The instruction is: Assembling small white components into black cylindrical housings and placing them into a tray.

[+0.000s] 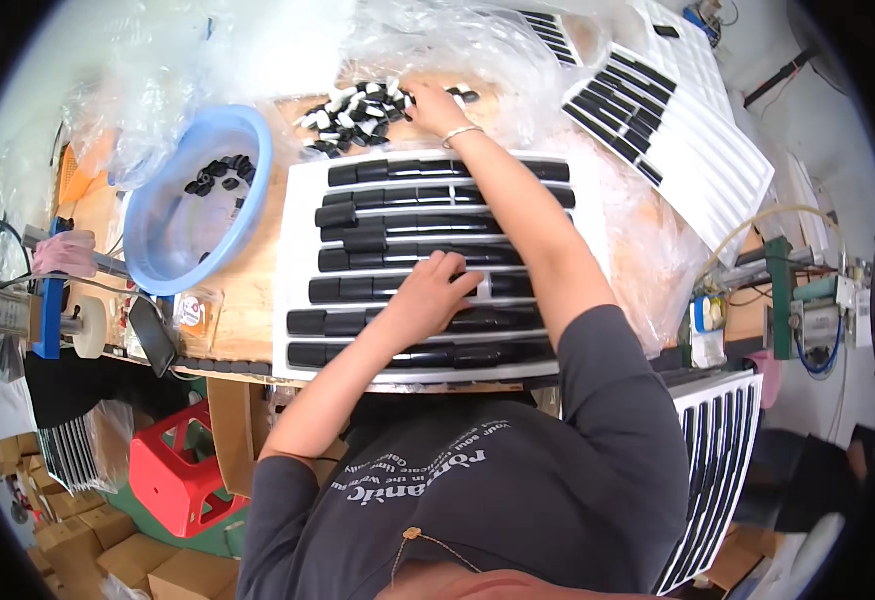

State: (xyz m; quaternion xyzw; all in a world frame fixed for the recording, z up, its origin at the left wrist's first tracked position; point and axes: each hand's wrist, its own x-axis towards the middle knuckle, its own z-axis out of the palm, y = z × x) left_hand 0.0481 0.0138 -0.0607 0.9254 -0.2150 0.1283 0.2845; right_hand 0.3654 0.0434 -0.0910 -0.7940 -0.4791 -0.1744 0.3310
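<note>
A white tray (303, 210) on the table in front of me carries several rows of glossy black tubes (423, 322). Over its middle rows lies my left hand (426, 300), its fingers bent and closed among the tubes, beside a small white piece (479, 285). Whatever it grips is hidden beneath the fingers. My right hand (436, 110), with a bracelet at the wrist, reaches past the tray's far edge to a pile of small black and white caps (358, 115). Its fingers are pinched at the pile's right side, and their tips are partly hidden.
A blue basin (266, 190) with a few black pieces stands left of the tray. Another partly filled tray (703, 190) lies at the far right among clear plastic film (648, 270). Below the table are a red stool (163, 480) and a tray of tubes (713, 470).
</note>
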